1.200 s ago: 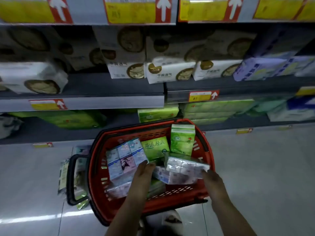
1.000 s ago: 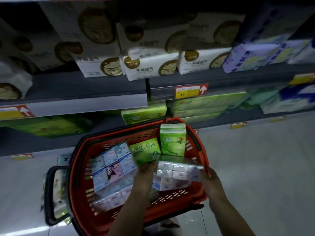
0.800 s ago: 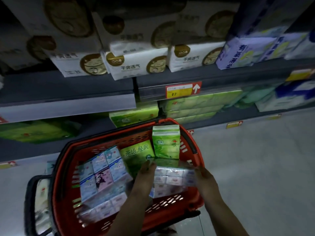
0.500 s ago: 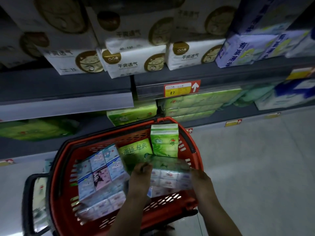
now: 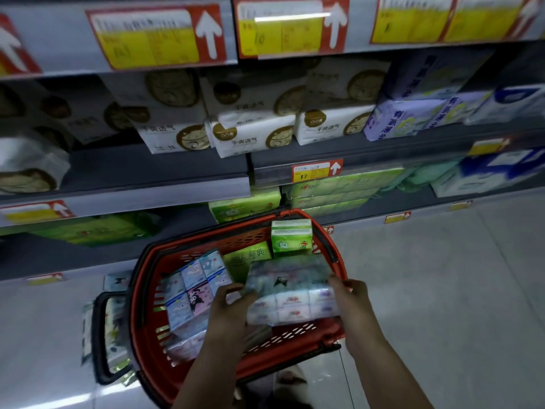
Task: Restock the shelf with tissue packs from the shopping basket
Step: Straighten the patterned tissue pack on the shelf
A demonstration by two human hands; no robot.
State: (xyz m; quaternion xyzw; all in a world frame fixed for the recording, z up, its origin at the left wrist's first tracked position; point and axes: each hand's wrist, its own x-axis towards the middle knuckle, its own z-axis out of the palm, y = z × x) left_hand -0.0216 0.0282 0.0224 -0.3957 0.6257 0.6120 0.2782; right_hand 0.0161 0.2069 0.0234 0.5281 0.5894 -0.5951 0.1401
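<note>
Head view: a person's left hand (image 5: 233, 304) and right hand (image 5: 352, 302) grasp a clear-wrapped tissue bundle (image 5: 292, 293) by its two short ends, fingers curled around its edges, over the red shopping basket (image 5: 295, 335). The bundle's long axis runs left to right between the hands, so neither is nearer; the shelves stand straight ahead and higher up. In the basket lie a cartoon-printed bundle (image 5: 194, 293) on the left, a flat green pack (image 5: 247, 255) in the middle and an upright green pack (image 5: 292, 239) at the far wall. A bare stretch of grey shelf (image 5: 141, 166) shows up and to the left; stacked green packs (image 5: 339, 190) sit on the bottom shelf just beyond the basket.
</note>
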